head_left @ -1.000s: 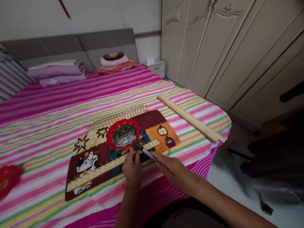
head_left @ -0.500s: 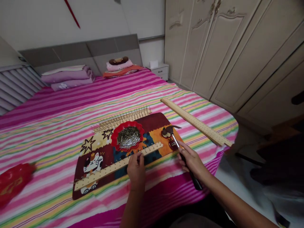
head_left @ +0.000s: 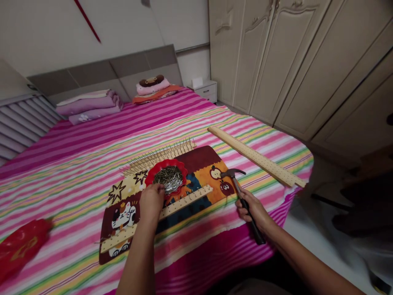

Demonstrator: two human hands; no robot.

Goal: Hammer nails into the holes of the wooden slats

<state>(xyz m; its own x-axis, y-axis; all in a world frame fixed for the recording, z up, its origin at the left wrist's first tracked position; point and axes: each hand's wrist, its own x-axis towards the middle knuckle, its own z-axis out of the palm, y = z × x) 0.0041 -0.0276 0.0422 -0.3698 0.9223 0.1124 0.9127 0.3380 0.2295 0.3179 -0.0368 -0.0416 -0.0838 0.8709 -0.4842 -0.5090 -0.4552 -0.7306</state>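
My right hand [head_left: 253,207] is wrapped around the black handle of a claw hammer [head_left: 235,180], its head raised over the right side of a patterned mat [head_left: 199,162]. At the near left rim of a red scalloped bowl [head_left: 149,177] heaped with nails [head_left: 168,177] is my left hand [head_left: 152,200]. Its fingers are drawn together, and what they hold, if anything, is hidden. A narrow wooden strip [head_left: 181,203] with holes and several upright nails lies across the mat, partly covered by my left forearm.
Behind the bowl lie wooden strips bristling with nails [head_left: 159,155]. More drilled strips [head_left: 254,155] rest on the striped bedspread [head_left: 190,123] at the right. A red bag [head_left: 23,248] is at the left, folded bedding [head_left: 92,104] by the headboard.
My left hand has moved from the wooden strip up and left to the bowl's rim. The hammer, still in my right hand, has shifted slightly to the right.
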